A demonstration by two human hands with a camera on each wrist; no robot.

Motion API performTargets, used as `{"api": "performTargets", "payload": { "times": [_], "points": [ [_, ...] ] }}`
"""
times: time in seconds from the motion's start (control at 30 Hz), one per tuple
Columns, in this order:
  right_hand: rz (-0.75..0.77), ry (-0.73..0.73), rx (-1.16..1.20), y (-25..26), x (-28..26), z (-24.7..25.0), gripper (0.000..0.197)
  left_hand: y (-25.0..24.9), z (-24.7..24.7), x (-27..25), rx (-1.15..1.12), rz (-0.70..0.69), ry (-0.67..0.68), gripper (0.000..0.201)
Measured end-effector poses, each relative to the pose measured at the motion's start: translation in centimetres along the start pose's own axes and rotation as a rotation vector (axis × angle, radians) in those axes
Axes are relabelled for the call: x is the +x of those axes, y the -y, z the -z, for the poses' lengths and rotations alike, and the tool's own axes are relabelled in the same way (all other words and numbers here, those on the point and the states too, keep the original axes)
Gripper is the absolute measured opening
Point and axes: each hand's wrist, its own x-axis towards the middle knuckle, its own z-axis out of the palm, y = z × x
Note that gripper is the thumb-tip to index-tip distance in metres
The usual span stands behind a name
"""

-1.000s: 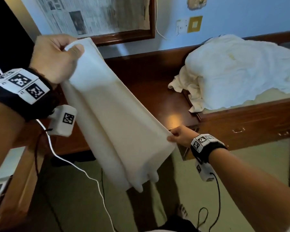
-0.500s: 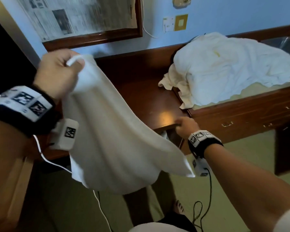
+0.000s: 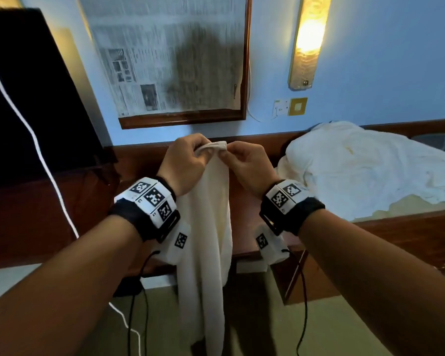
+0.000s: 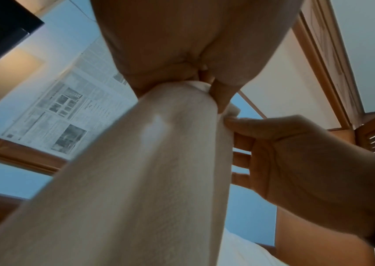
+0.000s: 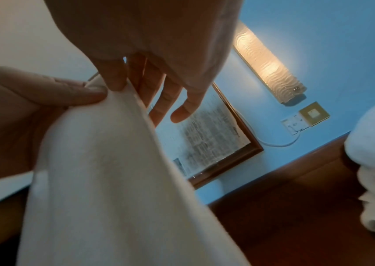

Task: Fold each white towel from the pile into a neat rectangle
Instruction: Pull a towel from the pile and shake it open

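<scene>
Left hand (image 3: 184,163) and right hand (image 3: 247,163) meet, fingers curled, each pinching the white towel (image 3: 206,227) at its top edge; cloth hangs straight below the fingertips.

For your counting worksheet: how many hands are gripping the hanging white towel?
2. The left hand and the right hand both pinch the top edge of the towel, side by side, above the wooden desk.

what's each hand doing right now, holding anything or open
Left hand: grips the top edge of the white towel.
Right hand: pinches the same top edge with thumb and forefinger, other fingers loose.
</scene>
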Motion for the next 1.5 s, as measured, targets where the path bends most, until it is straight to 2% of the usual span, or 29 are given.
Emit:
{"api": "performTargets", "payload": {
  "times": [0.13, 0.23, 0.3, 0.37, 0.4, 0.5, 0.53, 0.6, 0.7, 0.8, 0.97, 1.03, 1.13, 1.23, 1.27, 1.37, 1.5],
  "points": [
    [0.052, -0.048, -0.034, 2.4, 3.3, 0.3, 0.014, -1.1, 0.8, 1.1, -0.107, 0.028, -0.090, 0.014],
    [0.116, -0.080, -0.038, 4.3, 5.7, 1.9, 0.014, -1.5, 1.0, 2.0, -0.423, 0.195, -0.142, 0.020],
    [0.158, -0.119, -0.037, 4.9, 7.4, 3.5, 0.015, -1.3, 0.4, 1.9, -0.511, 0.233, -0.068, 0.020],
    [0.179, -0.162, -0.048, 5.0, 9.0, 5.4, 0.014, -0.5, -1.2, 1.5, -0.537, 0.222, 0.069, 0.015],
    [0.183, -0.187, -0.052, 4.9, 9.7, 6.4, 0.015, 0.1, -2.3, 1.2, -0.561, 0.227, 0.123, 0.020],
    [0.164, -0.282, -0.081, 4.0, 11.5, 9.7, 0.016, 2.4, -6.1, 0.5, -0.571, 0.285, 0.239, 0.059],
    [0.146, -0.310, -0.107, 3.6, 11.9, 10.9, 0.016, 3.1, -7.4, 0.3, -0.515, 0.294, 0.283, 0.068],
    [0.098, -0.318, -0.176, 2.5, 12.2, 13.1, 0.016, 4.6, -9.5, 0.3, -0.345, 0.288, 0.301, 0.071],
    [0.019, -0.232, -0.336, 0.7, 11.6, 16.1, 0.019, 5.4, -11.0, 1.8, -0.205, 0.258, 0.137, 0.059],
    [-0.025, -0.057, -0.441, -0.1, 10.3, 17.9, 0.017, 3.2, -11.3, 4.5, -0.151, 0.237, 0.045, 0.047],
    [0.052, 0.487, -0.595, -1.9, 7.8, 16.7, 0.013, -1.8, -12.6, 9.1, -0.049, 0.081, 0.057, 0.043],
    [0.099, 0.532, -0.587, -3.5, 7.3, 15.9, 0.015, -3.3, -12.6, 10.0, -0.017, 0.020, 0.094, 0.037],
    [0.152, 0.393, -0.597, -4.3, 7.9, 16.2, 0.017, -4.1, -12.0, 9.9, -0.098, -0.014, 0.074, 0.021],
    [0.190, 0.257, -0.592, -3.7, 9.2, 16.4, 0.014, -3.0, -11.9, 8.4, -0.330, 0.112, -0.038, 0.027],
    [0.186, 0.213, -0.569, -3.3, 9.5, 16.4, 0.013, -2.3, -11.9, 7.6, -0.361, 0.144, -0.037, 0.031],
    [0.150, 0.077, -0.474, -2.7, 10.9, 16.0, 0.011, 0.4, -11.9, 4.9, -0.343, 0.177, 0.023, 0.041],
    [0.094, -0.061, -0.397, -2.2, 12.2, 15.5, 0.019, 4.8, -12.0, 0.7, -0.331, 0.320, 0.120, 0.048]
  ]
}}
